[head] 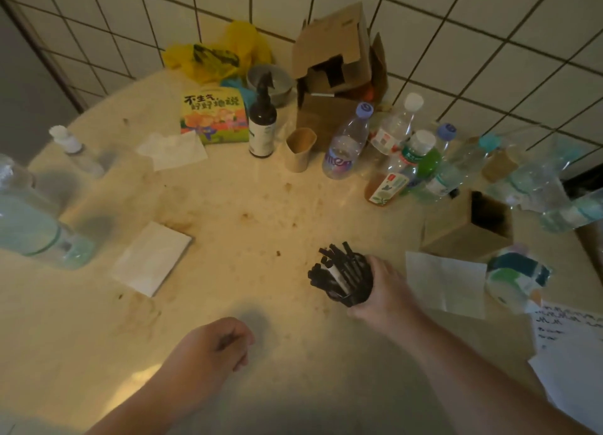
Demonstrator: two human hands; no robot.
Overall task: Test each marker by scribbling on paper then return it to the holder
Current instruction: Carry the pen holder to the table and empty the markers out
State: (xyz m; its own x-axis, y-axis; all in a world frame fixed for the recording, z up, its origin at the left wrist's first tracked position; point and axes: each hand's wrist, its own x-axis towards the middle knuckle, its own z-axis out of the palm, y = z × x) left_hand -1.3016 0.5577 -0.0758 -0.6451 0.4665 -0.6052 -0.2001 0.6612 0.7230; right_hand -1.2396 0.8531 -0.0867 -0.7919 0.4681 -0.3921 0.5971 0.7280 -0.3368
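While the head camera looks down on the round table (228,206), we see the right hand (381,291) at about four o'clock from the table's middle, fingers wrapped round the black mesh holder (355,281). That holder is tilted toward ten o'clock, and the black markers (329,265) fan out of its mouth, one pale barrel among them. We cannot tell whether the holder's base touches the tabletop or hangs just above it.

Over at six o'clock sits the left hand (218,343), fingers loosely curled, gripping nothing that we can make out, with its shadow just beyond the knuckles.

Scribbled paper (567,333) lies at the four o'clock edge, dark wavy lines across its top, and more blank sheets spread below it. Just beside the right hand, toward three o'clock, a pale folded sheet (447,281) lies flat. At nine o'clock we have a white pad (153,258), well apart from both hands.

Round the far rim, from twelve to two o'clock: a dark spray bottle (262,124), a paper cup (300,149), a picture book (212,114), torn cardboard boxes (332,62) and a huddle of plastic bottles (401,154). An open cardboard box (470,232) stands at three o'clock, just behind the folded sheet.
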